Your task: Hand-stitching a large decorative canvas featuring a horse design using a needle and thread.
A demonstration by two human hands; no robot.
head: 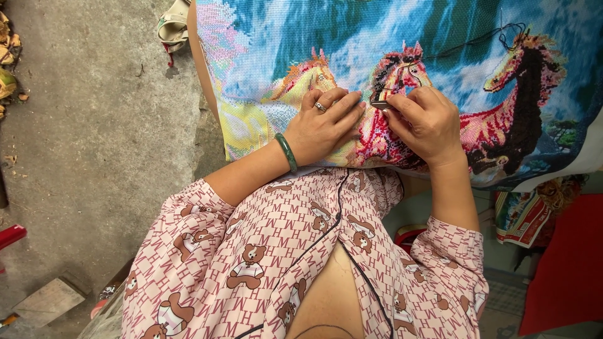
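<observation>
A large cross-stitch cloth (pixel 352 37) with colourful horses on a blue ground lies across my lap. My left hand (pixel 323 122), with a ring and a green bangle (pixel 286 152) at the wrist, rests flat on the cloth with fingers spread. My right hand (pixel 424 122) pinches a small dark tool (pixel 379 105), probably a needle or clip, against a red horse. A dark thread (pixel 477 41) runs from there up toward the brown horse (pixel 527 94) at the right.
Bare concrete floor (pixel 88 138) fills the left side. A sandal (pixel 173 25) lies at the top. A red object (pixel 568 263) and folded patterned cloth (pixel 521 216) sit at the lower right. Dry leaves (pixel 7 56) lie at the left edge.
</observation>
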